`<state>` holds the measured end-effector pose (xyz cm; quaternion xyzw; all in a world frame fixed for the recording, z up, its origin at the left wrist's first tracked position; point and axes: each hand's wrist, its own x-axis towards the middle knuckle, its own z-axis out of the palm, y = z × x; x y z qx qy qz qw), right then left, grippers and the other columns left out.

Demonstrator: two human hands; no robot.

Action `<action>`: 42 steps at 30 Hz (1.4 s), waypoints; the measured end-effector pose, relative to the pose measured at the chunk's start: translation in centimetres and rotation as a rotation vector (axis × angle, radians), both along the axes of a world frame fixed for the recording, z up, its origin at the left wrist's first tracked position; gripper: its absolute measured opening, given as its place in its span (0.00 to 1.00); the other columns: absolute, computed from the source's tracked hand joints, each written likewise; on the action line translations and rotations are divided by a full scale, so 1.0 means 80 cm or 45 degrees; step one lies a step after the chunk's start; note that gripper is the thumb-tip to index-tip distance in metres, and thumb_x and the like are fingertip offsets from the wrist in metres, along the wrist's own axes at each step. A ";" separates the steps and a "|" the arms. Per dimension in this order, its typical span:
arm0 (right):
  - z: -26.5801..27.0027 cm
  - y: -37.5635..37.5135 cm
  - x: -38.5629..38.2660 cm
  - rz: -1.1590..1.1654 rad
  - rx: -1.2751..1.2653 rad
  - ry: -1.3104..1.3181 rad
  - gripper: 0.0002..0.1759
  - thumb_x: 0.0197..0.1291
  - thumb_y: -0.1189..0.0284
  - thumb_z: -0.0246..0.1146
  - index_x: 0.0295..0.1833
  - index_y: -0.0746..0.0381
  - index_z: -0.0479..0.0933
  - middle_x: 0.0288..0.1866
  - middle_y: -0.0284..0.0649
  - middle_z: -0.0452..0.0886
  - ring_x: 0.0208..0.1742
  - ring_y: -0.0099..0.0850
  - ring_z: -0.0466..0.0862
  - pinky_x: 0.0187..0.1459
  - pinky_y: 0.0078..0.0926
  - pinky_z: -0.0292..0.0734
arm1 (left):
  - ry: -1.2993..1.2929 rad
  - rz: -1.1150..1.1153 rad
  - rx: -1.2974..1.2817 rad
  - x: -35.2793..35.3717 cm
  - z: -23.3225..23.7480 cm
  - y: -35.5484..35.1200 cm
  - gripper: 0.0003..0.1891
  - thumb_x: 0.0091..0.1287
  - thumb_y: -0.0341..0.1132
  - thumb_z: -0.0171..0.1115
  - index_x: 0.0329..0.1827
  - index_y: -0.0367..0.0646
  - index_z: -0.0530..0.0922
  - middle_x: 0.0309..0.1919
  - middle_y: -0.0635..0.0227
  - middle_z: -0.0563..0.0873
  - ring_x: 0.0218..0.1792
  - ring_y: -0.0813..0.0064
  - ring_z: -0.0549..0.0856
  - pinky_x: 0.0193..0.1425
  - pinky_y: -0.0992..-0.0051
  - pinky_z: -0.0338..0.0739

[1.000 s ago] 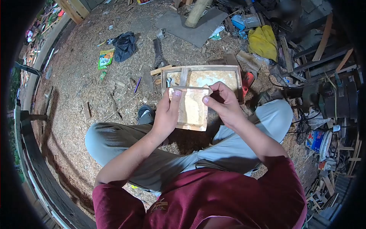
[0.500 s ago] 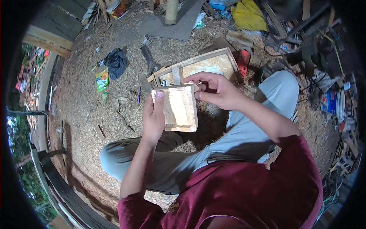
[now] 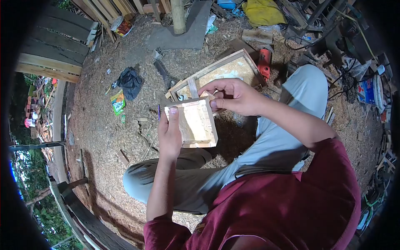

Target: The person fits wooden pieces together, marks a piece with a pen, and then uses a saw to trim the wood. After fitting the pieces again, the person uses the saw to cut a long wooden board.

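A small shallow wooden box (image 3: 196, 123) is held up over my lap, its open side facing me. My left hand (image 3: 168, 134) grips its left wall, thumb pressed on the upper left rim. My right hand (image 3: 231, 96) pinches the box's top right corner with the fingertips. Just beyond the box, a larger wooden frame (image 3: 217, 73) with a light panel inside lies on the sawdust-covered ground.
A red power tool (image 3: 264, 63) lies by the frame's right end. A dark cloth (image 3: 130, 82) and a green packet (image 3: 118, 101) lie to the left, a grey board (image 3: 187, 31) and wooden post (image 3: 178, 16) beyond. Cluttered scrap and a paint bucket (image 3: 369, 90) stand right.
The view has swung left and the frame now looks tilted. My right hand shifted from the box's right edge to its top right corner; my left hand kept its grip.
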<state>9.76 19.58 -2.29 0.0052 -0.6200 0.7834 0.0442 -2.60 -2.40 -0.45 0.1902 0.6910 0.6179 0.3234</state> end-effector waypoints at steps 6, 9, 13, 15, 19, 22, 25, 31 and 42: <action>0.005 0.004 0.004 0.000 -0.047 -0.013 0.22 0.75 0.77 0.63 0.71 0.63 0.75 0.54 0.34 0.85 0.49 0.20 0.85 0.56 0.25 0.86 | 0.016 0.028 -0.022 0.009 0.009 0.004 0.21 0.88 0.43 0.44 0.67 0.33 0.73 0.55 0.61 0.85 0.54 0.77 0.84 0.60 0.73 0.79; 0.007 0.006 0.006 0.004 -0.030 -0.018 0.22 0.75 0.76 0.63 0.72 0.63 0.75 0.54 0.34 0.86 0.50 0.20 0.86 0.56 0.25 0.86 | 0.057 -0.012 -0.057 0.007 0.008 0.002 0.21 0.88 0.43 0.44 0.68 0.33 0.73 0.56 0.60 0.85 0.54 0.76 0.84 0.60 0.72 0.79; 0.010 0.006 0.009 -0.018 -0.055 -0.014 0.22 0.75 0.75 0.63 0.72 0.62 0.74 0.54 0.34 0.86 0.50 0.20 0.86 0.56 0.25 0.86 | 0.031 -0.018 -0.018 0.008 0.007 0.004 0.21 0.88 0.43 0.44 0.68 0.33 0.72 0.56 0.60 0.85 0.54 0.76 0.84 0.61 0.72 0.79; 0.013 0.007 0.011 -0.020 -0.073 -0.012 0.22 0.75 0.75 0.63 0.72 0.63 0.75 0.54 0.34 0.86 0.50 0.20 0.86 0.56 0.25 0.86 | 0.014 -0.013 -0.008 0.009 0.007 0.005 0.21 0.88 0.43 0.44 0.68 0.33 0.73 0.55 0.60 0.85 0.54 0.76 0.84 0.60 0.72 0.79; 0.011 0.009 0.012 -0.031 -0.045 -0.026 0.22 0.75 0.75 0.64 0.72 0.63 0.75 0.54 0.35 0.86 0.50 0.21 0.86 0.57 0.26 0.86 | 0.097 -0.034 -0.071 0.010 0.014 0.007 0.21 0.88 0.43 0.44 0.68 0.34 0.72 0.55 0.60 0.85 0.54 0.76 0.84 0.60 0.72 0.80; 0.006 0.010 0.011 -0.032 -0.038 -0.010 0.22 0.75 0.76 0.64 0.71 0.64 0.75 0.55 0.35 0.86 0.51 0.21 0.86 0.58 0.26 0.86 | 0.107 -0.033 -0.076 0.011 0.015 0.008 0.21 0.88 0.42 0.44 0.69 0.34 0.72 0.55 0.60 0.85 0.54 0.76 0.84 0.60 0.73 0.80; 0.004 0.008 0.011 -0.026 -0.046 -0.011 0.22 0.75 0.77 0.63 0.71 0.64 0.74 0.55 0.35 0.85 0.52 0.22 0.86 0.59 0.27 0.86 | 0.086 -0.027 -0.070 0.012 0.013 0.007 0.21 0.88 0.42 0.43 0.69 0.34 0.71 0.55 0.60 0.85 0.54 0.76 0.85 0.60 0.73 0.80; 0.003 0.006 0.010 -0.010 -0.078 -0.015 0.22 0.75 0.78 0.62 0.71 0.65 0.74 0.56 0.36 0.84 0.53 0.22 0.85 0.60 0.28 0.86 | 0.098 -0.016 -0.082 0.012 0.011 0.006 0.21 0.87 0.42 0.44 0.69 0.34 0.71 0.55 0.60 0.85 0.54 0.76 0.85 0.59 0.73 0.80; 0.005 -0.001 0.010 0.007 -0.115 -0.043 0.22 0.74 0.82 0.61 0.71 0.66 0.74 0.55 0.35 0.83 0.50 0.20 0.83 0.55 0.24 0.84 | 0.048 0.039 -0.051 0.017 0.010 0.008 0.20 0.87 0.43 0.44 0.65 0.34 0.74 0.53 0.60 0.86 0.50 0.77 0.85 0.56 0.74 0.81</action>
